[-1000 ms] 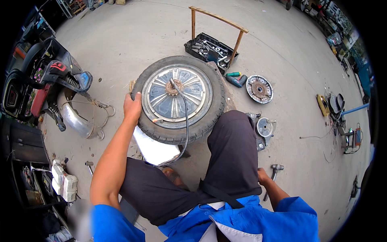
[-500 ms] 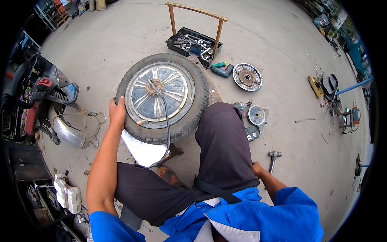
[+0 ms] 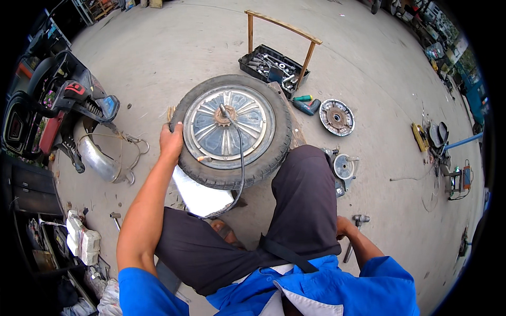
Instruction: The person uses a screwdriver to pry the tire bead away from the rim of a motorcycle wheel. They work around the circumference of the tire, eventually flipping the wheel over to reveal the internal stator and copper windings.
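Note:
In front of me lies a scooter wheel (image 3: 179,131) with a black tyre and a round metal hub motor (image 3: 213,134). A black cable (image 3: 242,158) comes from its axle and hangs over the tyre toward me. My left hand (image 3: 171,139) is closed on the tyre's left edge, thumb on top and the other fingers mostly hidden. Beside my right thigh is my right hand (image 3: 344,227), its fingers largely hidden by the leg. Nearest to it, a hammer-like metal tool (image 3: 360,219) rests on the ground. A wooden board (image 3: 297,136) and a white sheet-like piece (image 3: 197,195) show under the wheel.
Beyond the wheel is a black toolbox (image 3: 247,68) with a wooden handle, full of tools. A cordless drill (image 3: 307,107), a green-handled tool (image 3: 302,98), a round motor cover (image 3: 337,117) and a brake plate (image 3: 345,167) lie to the right. Scooter parts (image 3: 100,160) stand at left.
The view has swung, so the wheel and the things around it sit farther right in the picture. My left hand stays on the tyre; my right hand stays beside my thigh.

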The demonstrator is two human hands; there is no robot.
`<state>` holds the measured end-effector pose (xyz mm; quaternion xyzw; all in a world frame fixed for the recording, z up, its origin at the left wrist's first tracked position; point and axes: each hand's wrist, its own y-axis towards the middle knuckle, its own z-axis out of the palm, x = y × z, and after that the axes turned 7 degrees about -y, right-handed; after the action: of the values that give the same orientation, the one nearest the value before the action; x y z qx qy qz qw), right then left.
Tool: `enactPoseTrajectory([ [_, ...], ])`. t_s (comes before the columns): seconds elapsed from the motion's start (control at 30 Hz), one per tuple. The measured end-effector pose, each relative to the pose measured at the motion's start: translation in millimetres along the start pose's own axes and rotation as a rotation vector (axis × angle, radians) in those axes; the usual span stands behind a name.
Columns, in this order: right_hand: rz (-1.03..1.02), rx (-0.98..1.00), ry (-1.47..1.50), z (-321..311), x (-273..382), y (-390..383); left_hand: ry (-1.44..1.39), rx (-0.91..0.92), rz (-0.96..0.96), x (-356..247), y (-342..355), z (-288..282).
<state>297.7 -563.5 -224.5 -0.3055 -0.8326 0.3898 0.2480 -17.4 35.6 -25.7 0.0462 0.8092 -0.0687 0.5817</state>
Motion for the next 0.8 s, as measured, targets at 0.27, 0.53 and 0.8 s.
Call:
enactPoseTrajectory([
  [0.27,-0.072,-0.658,0.572,-295.9,161.8,-25.2,-0.021,0.008,-0.001,12.9,7.6,-5.1],
  [0.53,-0.272,-0.369,0.398,-394.6,316.4,29.5,-0.145,0.085,-0.142,2.3,5.7,-9.1],
  [0.8,-0.096,-0.655,0.169,-367.5,354.2,48.8,-0.303,0.094,-0.339,-11.0,5.6,-8.5],
])
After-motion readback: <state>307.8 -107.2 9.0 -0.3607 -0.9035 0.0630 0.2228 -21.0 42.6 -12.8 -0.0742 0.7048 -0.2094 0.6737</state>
